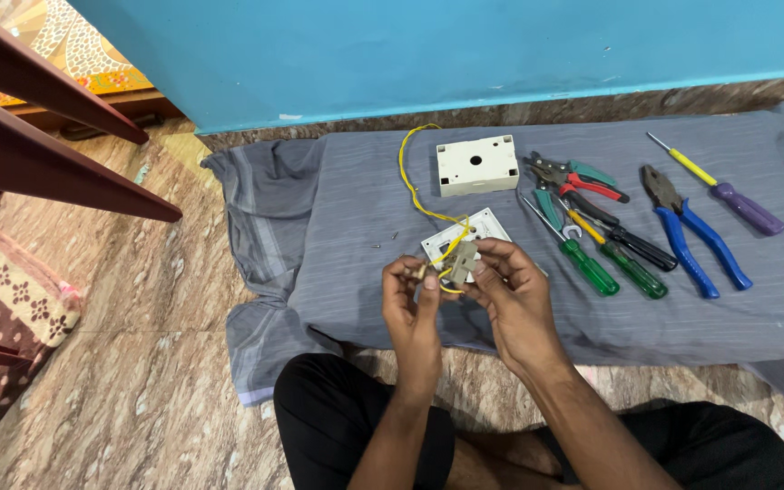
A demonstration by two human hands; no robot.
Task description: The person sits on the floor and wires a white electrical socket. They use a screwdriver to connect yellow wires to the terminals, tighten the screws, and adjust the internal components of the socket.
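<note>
My left hand (408,295) pinches the end of a yellow wire (413,191) between thumb and fingers. My right hand (510,290) holds a small beige switch module (463,258) that the wire runs into. Both hands hover just above a grey cloth (356,227) on the floor. Directly behind them lies a white switch plate (483,225). Farther back rests a white plastic box (476,165) with a round hole. The yellow wire curls up from the module toward the box.
Right of the plate lie green-handled screwdrivers (605,263), red and green pliers (578,181), blue-handled pliers (691,231) and a purple-handled screwdriver (737,201). Two small screws (387,240) sit left of the plate. A blue wall runs behind; dark wooden furniture legs (56,163) stand left.
</note>
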